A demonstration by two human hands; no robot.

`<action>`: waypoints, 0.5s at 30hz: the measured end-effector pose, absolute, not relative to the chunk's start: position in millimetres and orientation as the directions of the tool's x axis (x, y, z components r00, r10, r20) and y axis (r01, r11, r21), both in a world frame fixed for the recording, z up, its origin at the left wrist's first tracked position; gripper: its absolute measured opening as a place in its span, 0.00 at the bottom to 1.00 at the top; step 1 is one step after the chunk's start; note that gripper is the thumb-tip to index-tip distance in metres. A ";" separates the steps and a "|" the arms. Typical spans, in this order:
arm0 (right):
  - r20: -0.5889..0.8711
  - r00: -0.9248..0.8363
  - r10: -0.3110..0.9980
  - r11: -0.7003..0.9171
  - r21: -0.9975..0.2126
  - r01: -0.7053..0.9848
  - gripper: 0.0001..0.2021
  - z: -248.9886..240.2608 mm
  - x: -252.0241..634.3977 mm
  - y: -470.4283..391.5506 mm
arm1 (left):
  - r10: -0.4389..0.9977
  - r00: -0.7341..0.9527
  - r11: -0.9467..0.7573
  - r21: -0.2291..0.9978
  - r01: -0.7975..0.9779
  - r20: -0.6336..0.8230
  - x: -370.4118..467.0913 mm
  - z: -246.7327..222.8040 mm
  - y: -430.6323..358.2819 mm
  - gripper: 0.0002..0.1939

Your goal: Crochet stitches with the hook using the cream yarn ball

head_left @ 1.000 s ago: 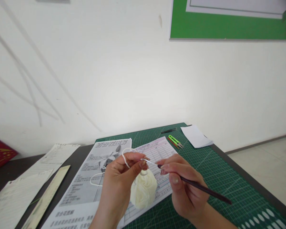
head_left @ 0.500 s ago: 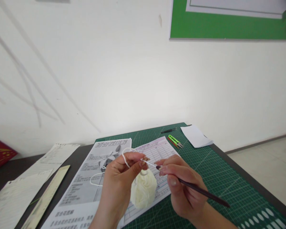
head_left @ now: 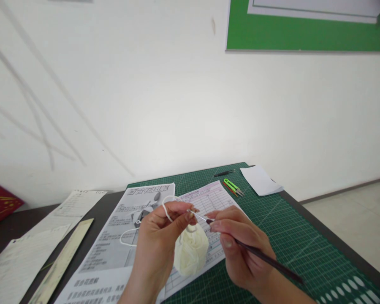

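Hook (head_left: 272, 262): long axis slants up-left, tip at left hand (head_left: 161, 230), handle gripped by right hand (head_left: 245, 247)
Left hand: thumb and forefinger pinched narrow, yarn (head_left: 164, 207) looped over forefinger

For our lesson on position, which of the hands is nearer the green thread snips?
Right: the right hand is on the near side of the green thread snips; the left hand is farther off, to their near left.

Hands (head_left: 160, 236) with tool (head_left: 272, 262), yarn ball (head_left: 191, 253)
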State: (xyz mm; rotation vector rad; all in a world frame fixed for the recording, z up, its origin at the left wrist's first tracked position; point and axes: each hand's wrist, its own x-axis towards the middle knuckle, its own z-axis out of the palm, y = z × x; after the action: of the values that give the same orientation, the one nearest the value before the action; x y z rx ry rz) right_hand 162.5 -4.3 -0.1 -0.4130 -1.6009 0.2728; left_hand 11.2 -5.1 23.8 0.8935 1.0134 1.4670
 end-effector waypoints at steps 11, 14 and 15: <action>0.900 -0.047 0.434 0.901 -0.432 0.043 0.19 2.2 162.3 -4.3 | 0.992 -0.123 -0.051 0.937 -0.346 0.009 11.9 22.7 -5.6 0.05; 0.860 -0.024 0.510 0.860 -0.511 -0.018 0.19 -2.5 159.5 -3.6 | 0.993 -0.115 -0.064 0.931 -0.360 0.024 11.8 22.5 -6.0 0.07; 0.834 0.008 0.552 0.832 -0.551 -0.056 0.18 -4.4 157.5 -2.8 | 0.993 -0.118 -0.069 0.927 -0.369 0.027 12.0 22.7 -5.9 0.08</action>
State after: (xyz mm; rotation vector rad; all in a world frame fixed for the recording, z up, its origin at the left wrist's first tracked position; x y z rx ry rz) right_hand 157.5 -2.8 -4.4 -0.4163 -1.4981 0.4972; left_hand 12.0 -5.9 22.7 0.9004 0.9740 1.4824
